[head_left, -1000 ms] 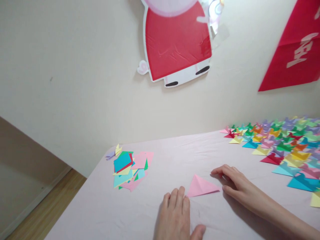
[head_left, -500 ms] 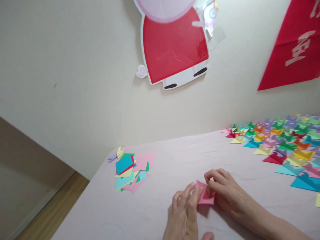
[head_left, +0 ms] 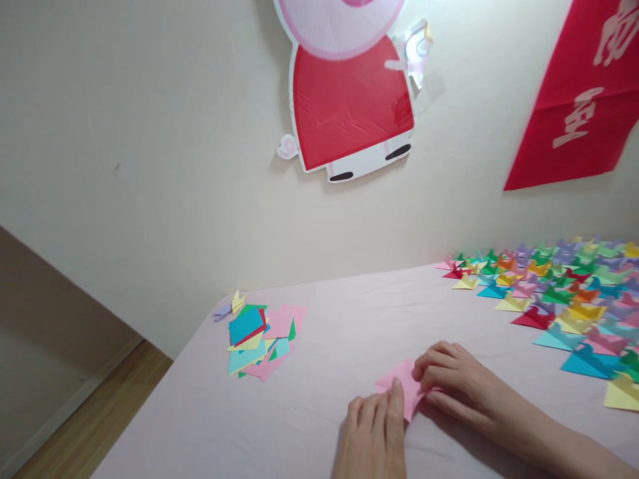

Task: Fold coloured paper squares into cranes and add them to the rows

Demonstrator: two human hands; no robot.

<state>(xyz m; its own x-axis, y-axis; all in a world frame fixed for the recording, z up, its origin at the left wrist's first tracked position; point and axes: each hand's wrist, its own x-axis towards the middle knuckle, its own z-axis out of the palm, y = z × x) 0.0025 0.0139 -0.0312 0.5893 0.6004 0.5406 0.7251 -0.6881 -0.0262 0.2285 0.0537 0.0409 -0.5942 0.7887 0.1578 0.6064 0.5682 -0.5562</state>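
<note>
A small pink folded paper point(head_left: 403, 389) lies on the pink tablecloth point(head_left: 349, 319) near the front edge. My left hand point(head_left: 372, 436) comes up from below with its fingers together, the fingertips pressing on the paper's near left part. My right hand point(head_left: 452, 382) reaches in from the right, its fingers curled and pinching the paper's right side. Part of the paper is hidden under both hands.
A loose stack of coloured paper squares point(head_left: 259, 336) lies at the table's left, with two small folded pieces point(head_left: 230, 306) behind it. Several folded paper shapes in many colours point(head_left: 564, 299) cover the right side. A cartoon cut-out point(head_left: 349, 86) and a red banner point(head_left: 574, 113) hang on the wall.
The pink paper went from a flat triangle to a smaller folded shape. Both hands closed in on it, lifted it briefly, and now press it flat on the cloth.
</note>
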